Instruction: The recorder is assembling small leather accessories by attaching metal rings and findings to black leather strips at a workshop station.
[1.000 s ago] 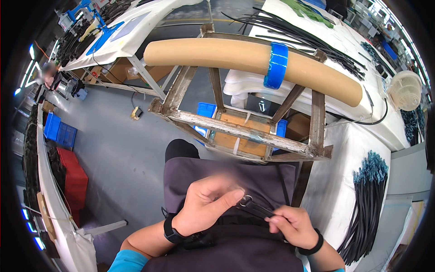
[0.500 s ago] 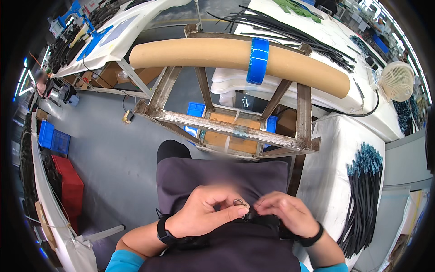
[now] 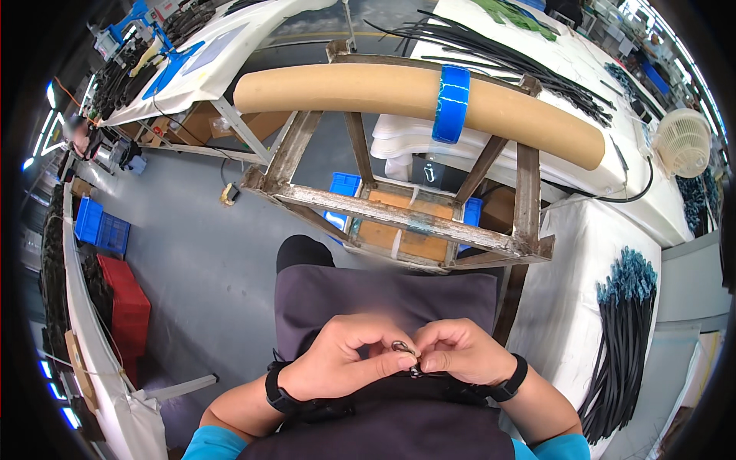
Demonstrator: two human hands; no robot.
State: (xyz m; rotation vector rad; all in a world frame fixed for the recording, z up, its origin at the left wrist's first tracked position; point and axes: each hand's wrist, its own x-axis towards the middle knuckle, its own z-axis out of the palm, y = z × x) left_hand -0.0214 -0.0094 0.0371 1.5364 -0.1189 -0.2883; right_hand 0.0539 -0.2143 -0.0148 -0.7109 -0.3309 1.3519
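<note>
Just above my lap, my left hand (image 3: 346, 359) pinches a small looped metal piece (image 3: 400, 347) between thumb and forefinger. Its loop sticks up out of the fingertips, and its lower part is mostly covered. My right hand (image 3: 466, 354) meets it from the right, thumb and forefinger pressed together against the lower end of the same piece. The two hands' fingertips touch or nearly touch. Whether the right fingers also hold a thread or another small part is too small to tell. A dark apron (image 3: 452, 295) lies beneath both hands.
Ahead stands a rusty metal frame (image 3: 406, 218) carrying a long cardboard tube (image 3: 337, 86) with blue tape (image 3: 452, 103) around it. Black straps with blue-wrapped ends (image 3: 619, 330) lie on the white table at right. A red crate (image 3: 126, 310) and blue crate (image 3: 100, 226) are at left.
My right hand has moved left, from beside the metal piece to pinching at it next to my left fingertips. My left hand keeps its hold. The whole view has shifted slightly.
</note>
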